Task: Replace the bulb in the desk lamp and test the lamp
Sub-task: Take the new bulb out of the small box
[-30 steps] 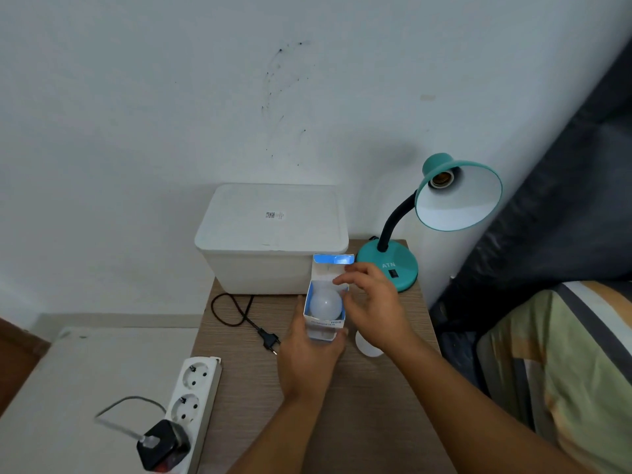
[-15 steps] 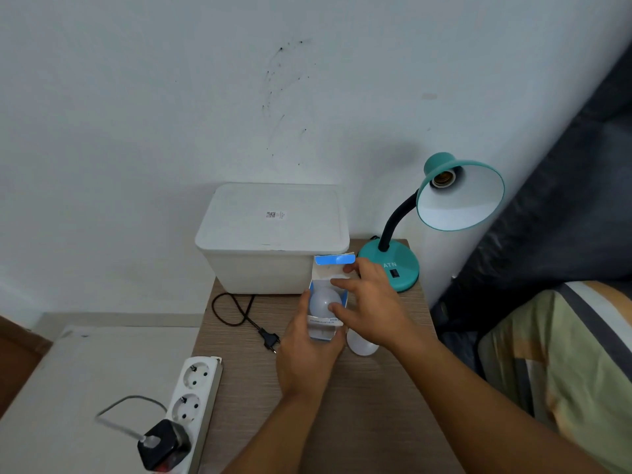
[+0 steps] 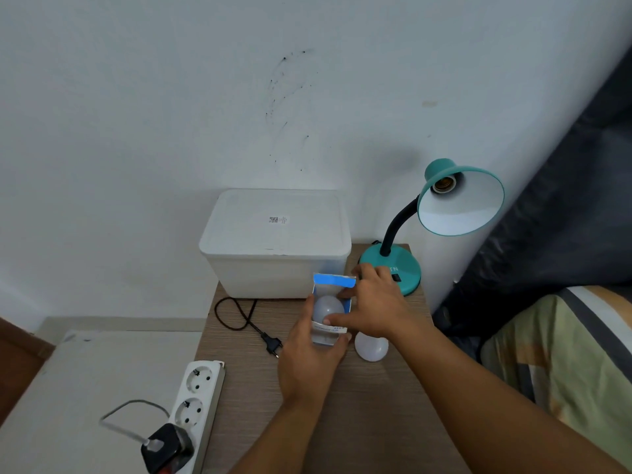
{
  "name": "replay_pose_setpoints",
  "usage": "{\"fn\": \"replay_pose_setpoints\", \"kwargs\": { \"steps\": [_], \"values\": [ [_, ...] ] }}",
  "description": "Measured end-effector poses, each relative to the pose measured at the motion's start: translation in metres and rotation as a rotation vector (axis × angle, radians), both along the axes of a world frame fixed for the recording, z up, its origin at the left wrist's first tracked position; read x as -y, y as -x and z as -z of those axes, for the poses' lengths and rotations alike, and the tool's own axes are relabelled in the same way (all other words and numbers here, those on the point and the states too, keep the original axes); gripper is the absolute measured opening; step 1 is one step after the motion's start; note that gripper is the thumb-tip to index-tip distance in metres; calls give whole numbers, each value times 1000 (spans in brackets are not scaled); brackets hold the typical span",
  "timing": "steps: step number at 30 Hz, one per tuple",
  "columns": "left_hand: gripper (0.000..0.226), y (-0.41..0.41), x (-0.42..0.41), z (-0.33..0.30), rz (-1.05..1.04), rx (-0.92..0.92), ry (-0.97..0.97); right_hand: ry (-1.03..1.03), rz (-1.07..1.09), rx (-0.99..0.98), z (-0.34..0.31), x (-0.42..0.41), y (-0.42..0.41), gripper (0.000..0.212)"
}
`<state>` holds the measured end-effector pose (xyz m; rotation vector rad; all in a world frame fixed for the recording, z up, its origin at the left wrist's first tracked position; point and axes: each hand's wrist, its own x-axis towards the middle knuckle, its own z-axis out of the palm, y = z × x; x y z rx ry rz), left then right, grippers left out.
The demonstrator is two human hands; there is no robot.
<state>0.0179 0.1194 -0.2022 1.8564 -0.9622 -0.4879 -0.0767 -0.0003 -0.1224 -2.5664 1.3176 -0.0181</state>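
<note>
**New bulb at the mouth of its carton on the bedside table**

A pale, scuffed wall backs a small wood-grain bedside table (image 3: 369,405), and the work is going on at the middle of that table. There the left hand (image 3: 309,364) grips a small white and blue bulb carton (image 3: 330,331) from below, fingers and thumb curled round its sides, with the blue top flap (image 3: 334,279) standing open. A frosted white bulb (image 3: 326,307) sits in the carton's open mouth. The right hand (image 3: 372,307) reaches over from the right; its thumb lies on the dome of this bulb and its fingers go round the far side by the flap, in a loose pinch on the bulb.

Just to the right of the carton, half under the right wrist, a second white bulb (image 3: 371,348) lies on the table.

At the back right corner stands the teal desk lamp (image 3: 393,268), its black gooseneck lifting the shade (image 3: 460,200) toward the camera; the brass socket (image 3: 444,184) inside holds no bulb. The lamp's black cord loops across the table to a plug (image 3: 272,345) that lies loose, left of the left hand.

A lidded white storage box (image 3: 275,241) stands against the wall behind the carton. At the front left a white power strip (image 3: 196,395) rests on the table's edge, with a black adapter (image 3: 167,451) plugged into its nearest socket. A striped cushion (image 3: 564,364) fills the right side.
</note>
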Motion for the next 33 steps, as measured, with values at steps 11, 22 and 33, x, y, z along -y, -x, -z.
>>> {"fn": "replay_pose_setpoints", "kwargs": {
  "steps": [11,22,33],
  "values": [
    [92,-3,1,-1,13,-50,-26,-233,100,313,-6,-8,15,64],
    [95,-4,-2,-9,57,-65,-95,-316,126,747,-25,-37,57,37],
    [41,-13,-7,-18,91,-94,-66,-382,287,971,-12,-52,91,41]
  ]
}}
